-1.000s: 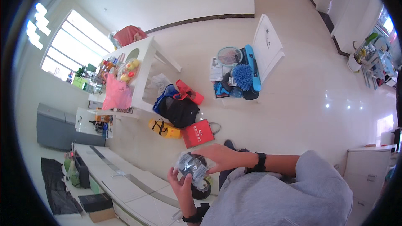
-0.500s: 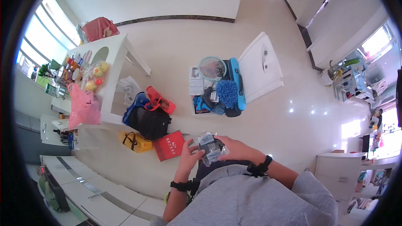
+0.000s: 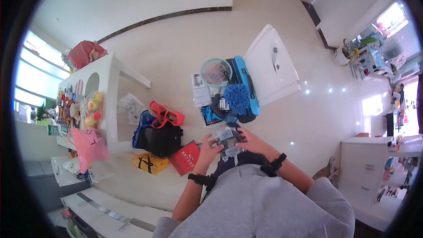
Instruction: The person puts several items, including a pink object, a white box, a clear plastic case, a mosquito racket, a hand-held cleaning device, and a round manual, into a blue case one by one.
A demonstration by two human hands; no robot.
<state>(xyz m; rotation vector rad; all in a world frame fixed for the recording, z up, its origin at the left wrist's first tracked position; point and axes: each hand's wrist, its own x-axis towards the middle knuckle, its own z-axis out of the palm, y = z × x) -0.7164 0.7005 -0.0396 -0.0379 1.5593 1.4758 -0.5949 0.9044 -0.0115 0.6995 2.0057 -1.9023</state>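
Observation:
In front of my body I hold a clear plastic package (image 3: 228,141) with something dark grey inside; its contents are too small to name. My left hand (image 3: 209,150) grips its left side with bent fingers. On the other side, my right hand (image 3: 250,142) has fingers closed round the edge. Just beyond the package lies a pile on the floor: a blue fluffy duster head (image 3: 237,98), a round net racket (image 3: 216,72), a blue case (image 3: 244,79) and several small items. A white panel with dark flower marks (image 3: 275,68) adjoins the case.
To the left are a black backpack (image 3: 159,140), a red bag (image 3: 166,113), a yellow bag (image 3: 150,163) and a red paper bag (image 3: 185,158). A white table (image 3: 112,105) bears a pink plastic bag (image 3: 90,147). White cabinets stand at lower left and right (image 3: 363,163).
The whole view has shifted and turned a little. Both hands have moved slightly forward with the package, which now sits closer to the pile in the picture. Both still hold it.

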